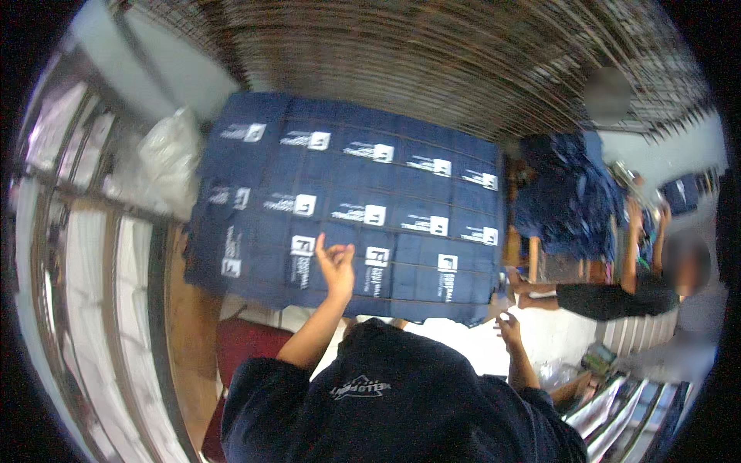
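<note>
Navy printed cloth [332, 170] spreads ahead, probably soft and light, best held by its near edge. The left hand [336, 270] has its grip parted over it; the right hand's [509, 330], near-right, is unclear.

Pale wall [177, 69], white floor [556, 336], dark red chair [247, 346], long racks [158, 309] at left

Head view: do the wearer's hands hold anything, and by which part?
Nothing shows held in the left hand, which is open over the navy fabric. The right hand is too blurred to tell whether it holds anything.
</note>
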`<state>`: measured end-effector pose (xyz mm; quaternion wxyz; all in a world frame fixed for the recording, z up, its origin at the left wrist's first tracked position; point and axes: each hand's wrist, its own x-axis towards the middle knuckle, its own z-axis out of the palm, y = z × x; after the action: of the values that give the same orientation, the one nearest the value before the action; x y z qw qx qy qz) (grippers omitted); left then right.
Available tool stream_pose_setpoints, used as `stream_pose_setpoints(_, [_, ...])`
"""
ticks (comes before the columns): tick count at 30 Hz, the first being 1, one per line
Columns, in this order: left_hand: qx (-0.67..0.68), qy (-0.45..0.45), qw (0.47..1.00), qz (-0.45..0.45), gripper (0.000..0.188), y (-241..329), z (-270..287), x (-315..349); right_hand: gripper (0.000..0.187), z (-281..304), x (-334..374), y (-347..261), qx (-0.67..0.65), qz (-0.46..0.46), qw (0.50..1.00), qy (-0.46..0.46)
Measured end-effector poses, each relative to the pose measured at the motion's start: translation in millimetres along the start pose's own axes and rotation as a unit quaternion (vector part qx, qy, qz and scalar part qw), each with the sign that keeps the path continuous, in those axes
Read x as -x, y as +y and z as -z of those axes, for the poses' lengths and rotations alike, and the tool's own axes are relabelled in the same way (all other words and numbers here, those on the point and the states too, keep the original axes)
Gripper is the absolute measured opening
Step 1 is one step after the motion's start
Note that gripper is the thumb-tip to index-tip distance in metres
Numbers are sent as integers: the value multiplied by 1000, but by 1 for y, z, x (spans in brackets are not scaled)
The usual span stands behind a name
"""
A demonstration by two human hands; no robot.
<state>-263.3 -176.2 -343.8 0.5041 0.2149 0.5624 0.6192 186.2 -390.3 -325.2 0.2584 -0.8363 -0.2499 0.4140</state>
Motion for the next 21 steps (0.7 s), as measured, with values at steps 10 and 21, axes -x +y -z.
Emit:
stream_pose_setpoints(10, [-61,-77,995,10,53,-35,-49,72,32,173,-80,-106,-315,259,878,250])
stream_pose_setpoints(21, [-122,-147,979,65,54,-30,-166,169,90,359,-168,-141,-771,208,584,144])
